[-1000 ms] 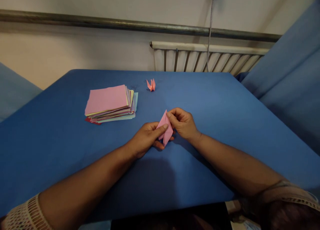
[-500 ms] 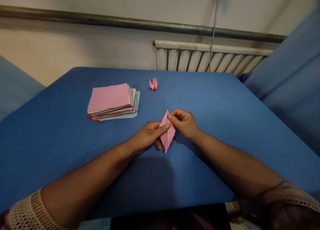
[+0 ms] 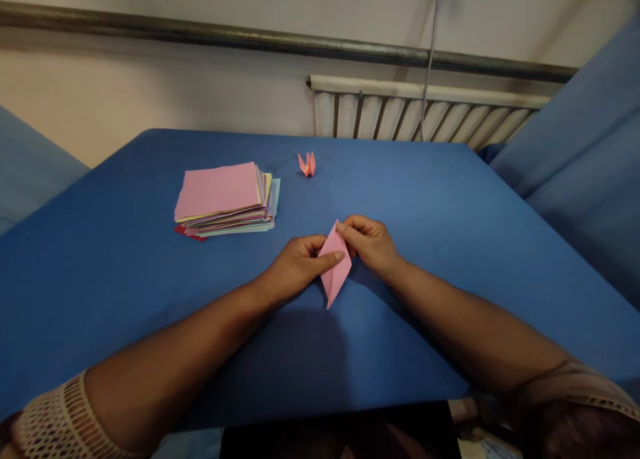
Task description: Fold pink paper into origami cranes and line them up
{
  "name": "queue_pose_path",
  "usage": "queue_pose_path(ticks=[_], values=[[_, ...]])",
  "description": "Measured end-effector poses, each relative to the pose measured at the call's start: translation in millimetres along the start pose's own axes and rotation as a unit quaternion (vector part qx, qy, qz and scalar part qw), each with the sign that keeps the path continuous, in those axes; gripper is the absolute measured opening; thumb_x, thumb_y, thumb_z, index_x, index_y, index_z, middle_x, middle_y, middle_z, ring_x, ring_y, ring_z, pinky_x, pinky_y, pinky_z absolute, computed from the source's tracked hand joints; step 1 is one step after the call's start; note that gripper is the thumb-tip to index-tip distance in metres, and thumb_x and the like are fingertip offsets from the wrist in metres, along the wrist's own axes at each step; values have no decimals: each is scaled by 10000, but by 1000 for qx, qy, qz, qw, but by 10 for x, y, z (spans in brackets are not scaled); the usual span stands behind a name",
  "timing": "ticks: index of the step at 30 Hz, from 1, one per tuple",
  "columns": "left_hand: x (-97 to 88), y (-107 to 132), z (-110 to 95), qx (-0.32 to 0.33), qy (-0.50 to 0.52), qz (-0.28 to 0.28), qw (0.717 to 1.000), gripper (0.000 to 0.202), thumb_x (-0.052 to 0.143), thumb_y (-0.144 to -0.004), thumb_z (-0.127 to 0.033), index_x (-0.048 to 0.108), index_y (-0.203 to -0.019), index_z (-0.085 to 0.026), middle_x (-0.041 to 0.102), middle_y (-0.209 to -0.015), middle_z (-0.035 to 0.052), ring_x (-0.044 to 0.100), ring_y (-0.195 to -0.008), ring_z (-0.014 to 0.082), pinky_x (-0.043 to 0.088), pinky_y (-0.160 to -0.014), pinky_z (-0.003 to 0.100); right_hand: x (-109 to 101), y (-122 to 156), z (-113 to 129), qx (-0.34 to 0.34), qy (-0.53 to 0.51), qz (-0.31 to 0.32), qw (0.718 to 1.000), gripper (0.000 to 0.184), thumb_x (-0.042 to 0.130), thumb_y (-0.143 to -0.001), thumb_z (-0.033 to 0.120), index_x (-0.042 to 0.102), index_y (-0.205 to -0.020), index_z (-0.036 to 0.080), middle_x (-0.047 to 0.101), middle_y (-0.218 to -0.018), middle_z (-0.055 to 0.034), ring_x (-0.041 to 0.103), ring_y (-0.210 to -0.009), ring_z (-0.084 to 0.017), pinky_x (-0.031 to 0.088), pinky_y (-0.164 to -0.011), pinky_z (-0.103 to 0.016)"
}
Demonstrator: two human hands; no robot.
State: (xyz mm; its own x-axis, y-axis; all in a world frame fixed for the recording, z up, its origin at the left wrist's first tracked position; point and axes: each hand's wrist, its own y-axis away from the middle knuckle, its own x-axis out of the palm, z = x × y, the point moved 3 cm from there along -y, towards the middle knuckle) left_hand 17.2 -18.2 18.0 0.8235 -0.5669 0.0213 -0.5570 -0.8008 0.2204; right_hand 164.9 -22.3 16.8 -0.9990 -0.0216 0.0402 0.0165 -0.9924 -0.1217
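Observation:
A pink sheet of origami paper (image 3: 334, 279), folded into a long diamond, is held between both hands above the blue table. My left hand (image 3: 300, 266) grips its left side, thumb lying across the front and the other fingers behind, mostly hidden. With thumb and fingertips, my right hand (image 3: 371, 242) pinches the diamond near its upper tip on the right edge. The paper's lower point hangs free, with a crease running up from it. Farther back stands a small folded pink paper crane (image 3: 307, 165).
A thick stack of coloured paper (image 3: 220, 191) lies left of the hands, pink on top, with a red piece poking out below. The blue table (image 3: 425, 192) reaches to the wall, where a radiator (image 3: 380, 109) and a pipe (image 3: 225, 38) run. Blue curtains (image 3: 590, 126) hang at both sides.
The right thumb has moved slightly up toward the diamond's top point. The centre slit on the front now looks covered by a smooth flap. The left hand keeps its hold.

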Motion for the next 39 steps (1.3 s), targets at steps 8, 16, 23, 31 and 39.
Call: queue_pose_path(ticks=[8,16,23,31,39], values=[[13,7,7,-10,-15,2,1000,310,781,-689,-396,664,-788,-127,614,-705,-19,517,-614,97,392,-597,232,46,16,15,-20,-10,-10,1000,391,736,-734,520,544,-621,198,465,-539,76,367,-487,-67,302,-495,-243],[-191,-82,-9,-50,-83,-24,995,364,801,-655,-426,592,-774,-152,555,-623,-46,457,-525,78,318,-490,202,-73,-109,-129,73,-8,-27,997,320,654,-763,457,525,-601,213,465,-460,66,364,-413,-79,257,-442,-244],[-375,-197,0,-3,-315,-36,948,417,724,-758,-464,658,-1058,-181,663,-742,5,592,-648,159,412,-581,261,-327,-71,-248,103,272,-20,957,212,621,-768,305,544,-597,205,531,-552,47,436,-510,-98,327,-531,-252],[-144,-103,-23,208,-610,-19,764,320,552,-943,-275,661,-1239,-218,611,-1307,98,554,-1167,268,438,-998,425,-400,96,-153,74,479,5,875,202,602,-863,363,621,-731,212,628,-632,15,491,-556,-122,292,-556,-276],[-54,-25,-8,271,-665,73,692,299,495,-960,-145,670,-1199,-189,690,-1203,93,610,-1058,248,453,-908,412,-684,212,-99,-75,507,33,858,205,494,-930,189,684,-1005,165,687,-923,-73,619,-838,-181,459,-762,-308]])
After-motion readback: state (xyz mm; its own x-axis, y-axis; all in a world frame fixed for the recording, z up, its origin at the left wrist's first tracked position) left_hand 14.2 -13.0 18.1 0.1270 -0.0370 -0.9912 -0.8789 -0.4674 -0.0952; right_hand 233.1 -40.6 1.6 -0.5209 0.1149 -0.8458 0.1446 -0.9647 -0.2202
